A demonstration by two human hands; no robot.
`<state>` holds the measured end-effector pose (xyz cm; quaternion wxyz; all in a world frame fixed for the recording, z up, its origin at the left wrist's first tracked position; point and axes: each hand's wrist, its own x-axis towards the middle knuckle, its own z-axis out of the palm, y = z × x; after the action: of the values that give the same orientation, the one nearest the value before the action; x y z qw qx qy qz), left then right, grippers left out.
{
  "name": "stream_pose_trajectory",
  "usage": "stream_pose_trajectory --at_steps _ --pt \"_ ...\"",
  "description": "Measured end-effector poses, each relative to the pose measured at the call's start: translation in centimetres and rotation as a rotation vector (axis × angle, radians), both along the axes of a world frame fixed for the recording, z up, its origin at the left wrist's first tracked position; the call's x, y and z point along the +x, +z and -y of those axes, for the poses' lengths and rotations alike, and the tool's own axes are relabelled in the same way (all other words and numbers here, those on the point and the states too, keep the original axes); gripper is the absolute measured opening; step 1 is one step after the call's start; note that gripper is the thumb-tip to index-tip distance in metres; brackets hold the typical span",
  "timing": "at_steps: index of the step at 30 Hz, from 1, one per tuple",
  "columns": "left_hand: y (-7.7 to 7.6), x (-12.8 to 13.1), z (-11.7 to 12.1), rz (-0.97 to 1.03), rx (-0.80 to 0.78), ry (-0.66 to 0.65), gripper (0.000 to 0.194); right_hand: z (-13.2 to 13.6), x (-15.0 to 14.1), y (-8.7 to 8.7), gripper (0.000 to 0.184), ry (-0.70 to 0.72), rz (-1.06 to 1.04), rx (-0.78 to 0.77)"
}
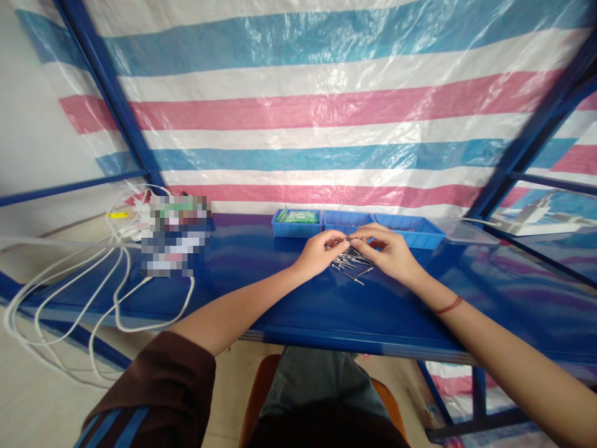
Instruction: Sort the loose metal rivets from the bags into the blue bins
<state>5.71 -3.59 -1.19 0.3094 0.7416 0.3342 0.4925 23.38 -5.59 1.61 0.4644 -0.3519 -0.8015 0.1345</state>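
Note:
Over the blue tabletop, my left hand (319,255) and my right hand (390,252) meet with thumbs and fingertips pinched together. Between them they hold a slim dark metal pin (351,239), small and partly covered by the fingers. Directly below lies a loose pile of thin metal pins (346,261), silver and dark, pointing in various directions. One separate pin (357,280) rests at the pile's near edge. My right hand hides part of the pile and of the blue trays behind it.
Behind my hands stand a blue tray (297,231) with green packets and two further blue trays (422,238) with small parts. A clear plastic lid (471,233) lies at right. White cables (122,292) loop over the table's left end, near blurred items. Blue posts frame a striped sheet (317,115).

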Motion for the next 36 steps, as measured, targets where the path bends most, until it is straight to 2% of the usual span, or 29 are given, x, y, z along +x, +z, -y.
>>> stream_pose_trajectory --at_steps 4,8,10,12,15,17,20,23,25,27,31,33,36 --pt "0.2 0.0 0.1 0.008 0.002 0.064 0.02 -0.3 0.1 -0.2 0.025 -0.024 0.074 0.034" --pt "0.0 -0.1 0.1 -0.111 0.052 0.077 0.03 -1.4 0.5 -0.7 0.029 -0.081 0.066 -0.071" --pt "0.0 -0.3 0.3 -0.249 0.16 0.087 0.038 -2.4 1.1 -1.0 0.031 -0.166 -0.06 -0.146" --pt "0.1 -0.5 0.6 -0.402 0.28 0.091 0.041 -3.6 2.3 -1.1 0.032 -0.287 -0.277 -0.234" --pt "0.1 -0.6 1.1 -0.564 0.337 0.073 0.04 -5.4 4.8 -1.0 0.028 -0.446 -0.646 -0.362" --pt "0.0 -0.6 1.1 -0.629 0.328 0.05 0.038 -6.2 6.4 -1.0 0.028 -0.476 -0.703 -0.389" --pt "-0.2 -0.7 0.8 -0.683 0.33 0.02 0.031 -6.8 8.0 -1.0 0.033 -0.43 -0.723 -0.452" --pt "-0.3 -0.8 0.5 -0.69 0.343 0.015 0.023 -6.3 7.9 -0.9 0.036 -0.366 -0.655 -0.463" --pt "-0.3 -0.8 0.3 -0.684 0.352 0.015 0.019 -5.4 6.9 -0.6 0.034 -0.335 -0.526 -0.443" --pt "-0.3 -0.9 0.3 -0.678 0.362 0.017 0.018 -4.3 5.5 -0.4 0.032 -0.26 -0.278 -0.404" --pt "-0.4 -0.9 0.3 -0.686 0.374 0.078 0.017 -2.1 2.7 -0.3 0.03 0.007 0.178 -0.294" --pt "-0.4 -0.9 0.4 -0.686 0.354 0.138 0.018 -1.4 1.6 -0.4 0.027 0.074 0.294 -0.231" --pt "-0.2 -0.9 0.6 -0.652 0.303 0.206 0.018 -0.8 0.8 -0.5 0.022 0.111 0.357 -0.16"
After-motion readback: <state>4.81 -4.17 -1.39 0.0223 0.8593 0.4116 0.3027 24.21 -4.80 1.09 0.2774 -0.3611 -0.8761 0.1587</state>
